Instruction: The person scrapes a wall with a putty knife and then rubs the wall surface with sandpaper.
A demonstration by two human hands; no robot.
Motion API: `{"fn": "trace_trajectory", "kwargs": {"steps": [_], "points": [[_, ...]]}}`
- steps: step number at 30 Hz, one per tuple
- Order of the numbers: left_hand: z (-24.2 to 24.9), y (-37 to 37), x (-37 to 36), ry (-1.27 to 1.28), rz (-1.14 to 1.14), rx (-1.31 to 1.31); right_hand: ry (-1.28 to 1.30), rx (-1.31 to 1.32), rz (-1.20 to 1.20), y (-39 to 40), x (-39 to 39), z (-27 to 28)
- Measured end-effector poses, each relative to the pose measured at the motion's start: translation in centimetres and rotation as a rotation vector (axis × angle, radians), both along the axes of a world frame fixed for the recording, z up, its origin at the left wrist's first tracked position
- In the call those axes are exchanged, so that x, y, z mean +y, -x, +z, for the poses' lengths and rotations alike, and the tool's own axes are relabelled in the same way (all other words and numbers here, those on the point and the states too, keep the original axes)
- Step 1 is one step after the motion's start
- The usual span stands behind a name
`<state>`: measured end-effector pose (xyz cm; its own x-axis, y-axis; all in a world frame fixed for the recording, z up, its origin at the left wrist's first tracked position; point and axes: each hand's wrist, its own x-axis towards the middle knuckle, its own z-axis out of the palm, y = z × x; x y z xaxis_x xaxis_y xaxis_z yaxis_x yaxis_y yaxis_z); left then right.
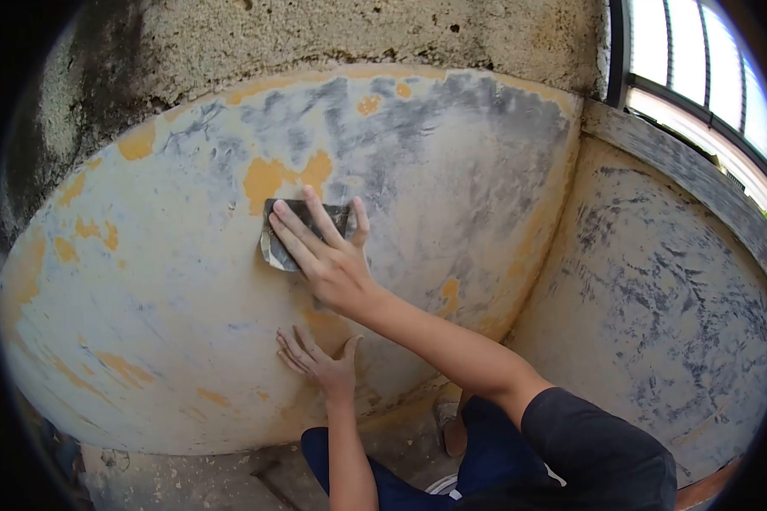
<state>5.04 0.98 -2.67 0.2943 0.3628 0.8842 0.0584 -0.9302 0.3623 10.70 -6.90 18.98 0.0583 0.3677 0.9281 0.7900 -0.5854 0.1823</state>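
Note:
Against the patchy wall panel, my right hand presses a dark sheet that looks like sandpaper, flat under its spread fingers. Just above the sheet is an orange-yellow patch. Lower down, my left hand rests against the same panel with its fingers apart and nothing in it. Pale dust shows on the fingers of both hands.
A rough concrete wall runs above the panel. To the right, a second grey-smeared panel meets it at a corner. Metal bars stand at the upper right. Below is a concrete floor.

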Motion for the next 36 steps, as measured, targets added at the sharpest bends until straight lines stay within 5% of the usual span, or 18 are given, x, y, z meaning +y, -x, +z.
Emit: {"fn": "trace_trajectory", "kwargs": {"steps": [7,13,19,27,36], "points": [[0.1,0.0,-0.1,0.032,-0.004,0.008,0.054,-0.026,-0.132,-0.6,-2.3,-8.3],[0.2,0.0,-0.1,0.019,-0.005,0.007,-0.042,-0.032,-0.084,0.0,0.1,-2.0],[-0.2,-0.1,0.1,0.030,-0.025,0.023,0.004,0.051,-0.126,-0.6,-4.9,-8.3],[-0.3,-0.2,-0.1,0.031,-0.002,0.016,-0.049,0.018,-0.109,0.6,0.2,-2.4],[-0.6,-0.4,0.1,0.045,-0.018,0.018,0.006,0.153,-0.247,-0.6,-7.5,-11.2]]}}
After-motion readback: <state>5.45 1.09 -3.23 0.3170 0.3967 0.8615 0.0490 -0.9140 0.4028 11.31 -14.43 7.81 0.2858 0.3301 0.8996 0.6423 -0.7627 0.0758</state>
